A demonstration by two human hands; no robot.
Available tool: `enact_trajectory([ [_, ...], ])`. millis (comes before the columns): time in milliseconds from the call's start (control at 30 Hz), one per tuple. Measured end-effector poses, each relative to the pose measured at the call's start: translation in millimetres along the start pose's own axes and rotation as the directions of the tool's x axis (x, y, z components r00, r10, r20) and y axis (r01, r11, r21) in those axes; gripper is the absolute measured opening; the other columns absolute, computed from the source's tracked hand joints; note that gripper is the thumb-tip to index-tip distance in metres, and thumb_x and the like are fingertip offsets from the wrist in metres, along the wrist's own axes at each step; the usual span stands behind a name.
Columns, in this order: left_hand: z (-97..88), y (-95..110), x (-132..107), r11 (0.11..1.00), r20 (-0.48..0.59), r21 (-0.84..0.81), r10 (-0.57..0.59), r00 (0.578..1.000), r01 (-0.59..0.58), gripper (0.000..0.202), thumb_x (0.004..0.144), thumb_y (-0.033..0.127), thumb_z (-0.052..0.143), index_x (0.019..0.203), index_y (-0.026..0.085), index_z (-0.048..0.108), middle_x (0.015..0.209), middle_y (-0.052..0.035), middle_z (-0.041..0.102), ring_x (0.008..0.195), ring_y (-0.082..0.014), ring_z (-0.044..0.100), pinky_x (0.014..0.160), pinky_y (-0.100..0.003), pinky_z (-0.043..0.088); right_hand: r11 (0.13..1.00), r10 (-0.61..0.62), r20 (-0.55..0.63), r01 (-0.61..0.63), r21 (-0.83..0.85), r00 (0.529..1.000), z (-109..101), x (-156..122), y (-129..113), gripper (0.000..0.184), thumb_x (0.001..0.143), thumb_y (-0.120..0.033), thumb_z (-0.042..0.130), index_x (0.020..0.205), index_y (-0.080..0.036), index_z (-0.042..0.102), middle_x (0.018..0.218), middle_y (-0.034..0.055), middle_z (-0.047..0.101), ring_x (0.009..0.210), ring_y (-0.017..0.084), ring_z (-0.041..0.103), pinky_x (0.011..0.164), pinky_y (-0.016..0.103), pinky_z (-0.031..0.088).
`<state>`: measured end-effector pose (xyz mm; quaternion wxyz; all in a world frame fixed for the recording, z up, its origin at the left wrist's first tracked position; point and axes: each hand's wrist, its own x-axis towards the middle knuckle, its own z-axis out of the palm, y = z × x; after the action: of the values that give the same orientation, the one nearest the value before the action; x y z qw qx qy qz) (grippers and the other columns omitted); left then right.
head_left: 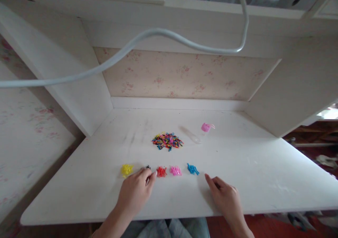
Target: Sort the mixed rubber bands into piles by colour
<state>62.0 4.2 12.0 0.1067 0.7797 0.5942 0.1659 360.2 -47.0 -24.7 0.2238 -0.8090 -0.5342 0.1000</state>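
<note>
My left hand (136,188) rests over a small pile of black elastic bands (148,166), mostly hidden by its bent, closed fingers; what they pinch cannot be seen. To its left lies a yellow pile of bands (127,169). On its other side are a red pile (161,171), a pink pile (175,171) and a blue pile (193,169). Just right of the blue bands, my right hand (225,194) is closed, thumb and forefinger together; anything between them is too small to make out. Farther back lies a larger heap of mixed-colour bands (167,141).
A clear container (194,138) lies behind the piles, beside a pink cap (207,127). The white desk (87,181) has side panels and a back wall. A white cable (158,31) crosses the upper view below a shelf (211,7).
</note>
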Motion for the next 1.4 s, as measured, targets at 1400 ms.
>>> enact_trajectory([
  [1400, 26.2, 7, 99, 0.972, 0.074, 0.210, -0.128, 0.989, 0.110, 0.029, 0.092, 0.033, 0.036, 0.099, 0.018, 0.060, 0.101, -0.0085, 0.065, 0.086, -0.0175, 0.063, 0.072, -0.027, 0.042, 0.988, -0.095, -0.010, 0.093, -0.121, 0.995, 5, -12, -8, 0.051, 0.089, -0.059, 0.032, 0.063, -0.027, 0.062, 0.065, -0.0020, 0.068, 0.060, 0.014, 0.063, 0.052, 0.023, 0.031],
])
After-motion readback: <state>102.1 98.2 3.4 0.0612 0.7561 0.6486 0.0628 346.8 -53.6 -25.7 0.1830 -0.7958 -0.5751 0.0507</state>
